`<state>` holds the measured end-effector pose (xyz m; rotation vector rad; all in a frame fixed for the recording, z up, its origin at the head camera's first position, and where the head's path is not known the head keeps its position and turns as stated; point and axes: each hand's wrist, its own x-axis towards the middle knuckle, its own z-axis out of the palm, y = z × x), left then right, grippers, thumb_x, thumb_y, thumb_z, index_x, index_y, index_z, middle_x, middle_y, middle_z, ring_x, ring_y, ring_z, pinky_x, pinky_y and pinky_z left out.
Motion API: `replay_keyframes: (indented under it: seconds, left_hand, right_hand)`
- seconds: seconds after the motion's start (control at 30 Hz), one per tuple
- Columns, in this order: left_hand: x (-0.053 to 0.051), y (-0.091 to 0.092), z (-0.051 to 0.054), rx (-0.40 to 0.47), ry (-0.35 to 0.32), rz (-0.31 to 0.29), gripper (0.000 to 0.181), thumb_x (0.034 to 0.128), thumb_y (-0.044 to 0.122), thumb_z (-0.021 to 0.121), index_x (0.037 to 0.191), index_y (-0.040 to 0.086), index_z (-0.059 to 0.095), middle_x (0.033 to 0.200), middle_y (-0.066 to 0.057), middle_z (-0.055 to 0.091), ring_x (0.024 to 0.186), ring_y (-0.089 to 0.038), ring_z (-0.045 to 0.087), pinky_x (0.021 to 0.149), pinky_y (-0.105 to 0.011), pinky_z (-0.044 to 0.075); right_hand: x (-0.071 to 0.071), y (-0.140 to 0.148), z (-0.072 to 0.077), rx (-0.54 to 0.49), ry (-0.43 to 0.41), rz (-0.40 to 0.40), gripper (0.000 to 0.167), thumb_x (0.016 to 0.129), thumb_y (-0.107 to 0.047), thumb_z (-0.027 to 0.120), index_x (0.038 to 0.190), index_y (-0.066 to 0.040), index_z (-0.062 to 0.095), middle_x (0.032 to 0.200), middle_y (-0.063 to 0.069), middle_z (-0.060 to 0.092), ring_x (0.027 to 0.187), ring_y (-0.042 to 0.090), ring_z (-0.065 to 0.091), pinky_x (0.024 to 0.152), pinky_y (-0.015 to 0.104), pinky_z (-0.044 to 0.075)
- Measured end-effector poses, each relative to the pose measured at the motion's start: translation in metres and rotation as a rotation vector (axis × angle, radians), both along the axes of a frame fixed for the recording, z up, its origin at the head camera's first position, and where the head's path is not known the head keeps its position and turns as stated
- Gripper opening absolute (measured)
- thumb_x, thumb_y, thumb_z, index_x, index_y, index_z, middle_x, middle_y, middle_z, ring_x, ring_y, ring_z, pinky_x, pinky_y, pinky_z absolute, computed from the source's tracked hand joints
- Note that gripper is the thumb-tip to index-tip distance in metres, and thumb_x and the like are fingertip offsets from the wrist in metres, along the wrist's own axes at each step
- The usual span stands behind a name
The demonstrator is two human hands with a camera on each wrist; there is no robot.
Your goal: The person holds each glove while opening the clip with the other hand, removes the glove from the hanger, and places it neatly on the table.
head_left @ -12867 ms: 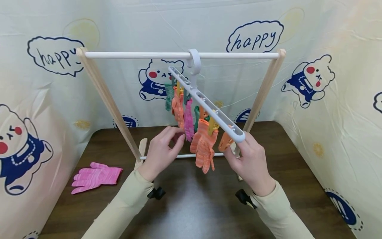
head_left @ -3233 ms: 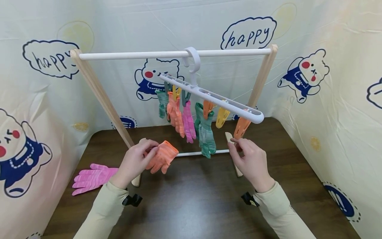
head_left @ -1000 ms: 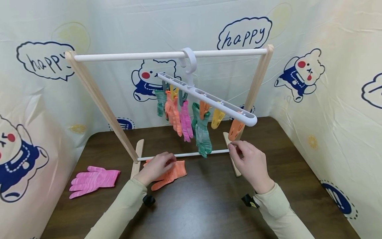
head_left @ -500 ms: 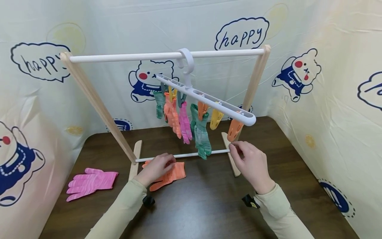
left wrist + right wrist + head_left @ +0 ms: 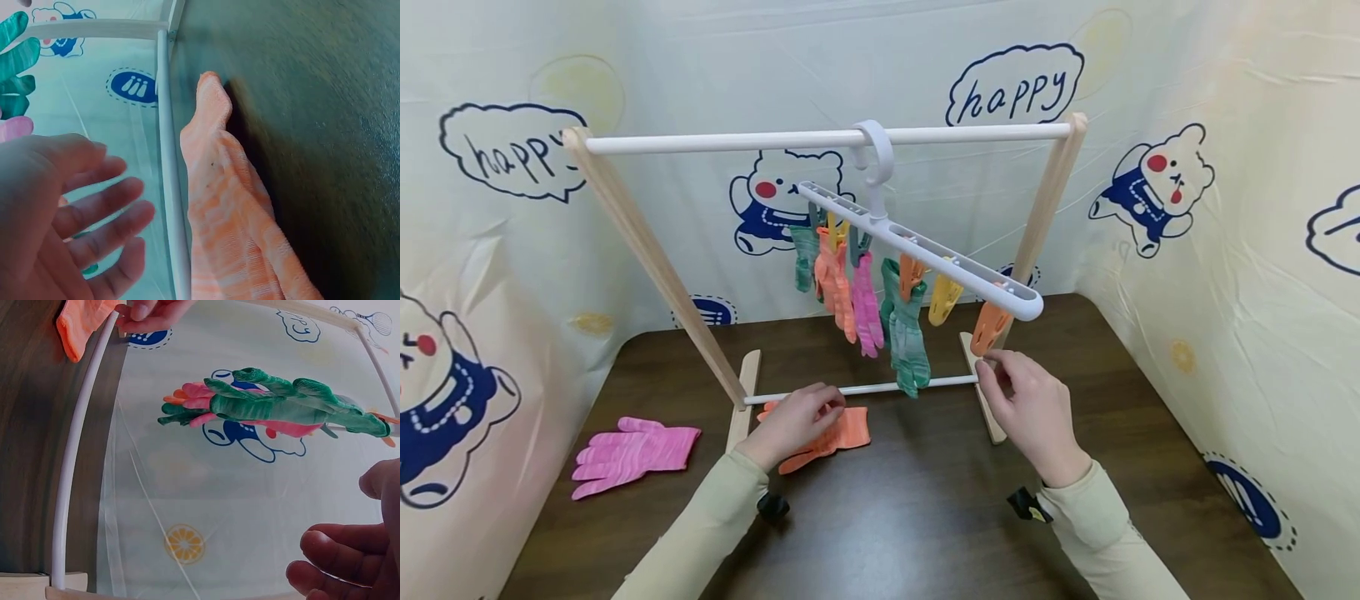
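An orange knitted glove lies on the table below the drying frame. My left hand hovers over it with loosely bent fingers, holding nothing; in the left wrist view a gap separates the fingers from the orange glove. On the right, my right hand is raised just under an orange clothespin, its fingers loose and holding nothing. That clothespin and a yellow clothespin hang with no glove from the white hanger. Beside them a green glove hangs from another orange clothespin.
Farther along the hanger hang a pink glove, an orange glove and a green glove. A pink glove lies at the table's left. The frame has a white top rod, wooden legs and a low crossbar.
The orange glove has come off the yellow clothespin, was carried left in my left hand, and was laid on the table. Over the last second both hands stay nearly still.
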<state>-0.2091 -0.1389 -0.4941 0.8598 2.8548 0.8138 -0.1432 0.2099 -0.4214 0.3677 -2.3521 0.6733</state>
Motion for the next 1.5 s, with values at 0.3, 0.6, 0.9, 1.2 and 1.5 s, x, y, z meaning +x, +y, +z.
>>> replay_keyframes:
  seconds: [0.3,0.6,0.9,1.2,1.5]
  left_hand:
    - [0.009,0.003,0.011,0.052,0.15,-0.015,0.011,0.0993,0.017,0.072,0.11,0.016,0.074,0.098,0.006,0.07,0.08,-0.006,0.063,0.075,-0.032,0.058]
    - [0.012,0.006,0.02,0.053,0.146,-0.016,0.013,0.0993,0.02,0.072,0.112,0.017,0.074,0.1,0.006,0.07,0.083,-0.007,0.063,0.078,-0.034,0.059]
    - [0.014,0.01,0.03,0.089,0.194,-0.003,0.011,0.1005,0.02,0.07,0.111,0.018,0.073,0.101,0.007,0.07,0.085,-0.008,0.068,0.074,-0.031,0.06]
    - [0.013,0.016,0.04,0.177,0.241,0.006,0.012,0.1006,0.016,0.069,0.112,0.016,0.073,0.105,0.004,0.07,0.093,-0.011,0.069,0.08,-0.037,0.061]
    - [0.012,0.024,0.049,0.247,0.298,-0.003,0.015,0.1018,0.017,0.068,0.116,0.014,0.072,0.109,0.001,0.069,0.091,-0.016,0.067,0.079,-0.037,0.06]
  right_hand:
    - [0.0,-0.002,0.001,-0.008,0.045,0.011,0.02,0.097,-0.023,0.072,0.105,-0.005,0.075,0.081,0.006,0.064,0.068,0.016,0.056,0.054,0.034,0.049]
    - [0.0,-0.004,0.008,-0.003,0.082,0.027,0.021,0.097,-0.024,0.071,0.1,-0.004,0.073,0.082,0.008,0.065,0.069,0.02,0.057,0.053,0.036,0.05]
    - [-0.003,-0.008,0.015,-0.002,0.11,0.034,0.022,0.098,-0.026,0.066,0.093,-0.005,0.071,0.088,0.009,0.065,0.071,0.021,0.058,0.052,0.038,0.05]
    - [-0.006,-0.013,0.02,-0.024,0.117,0.057,0.017,0.098,-0.022,0.069,0.098,-0.004,0.07,0.085,0.011,0.062,0.071,0.02,0.055,0.053,0.036,0.048]
    - [-0.008,-0.019,0.025,-0.023,0.132,0.081,0.025,0.097,-0.02,0.071,0.115,-0.004,0.072,0.096,0.011,0.066,0.069,0.019,0.054,0.051,0.034,0.048]
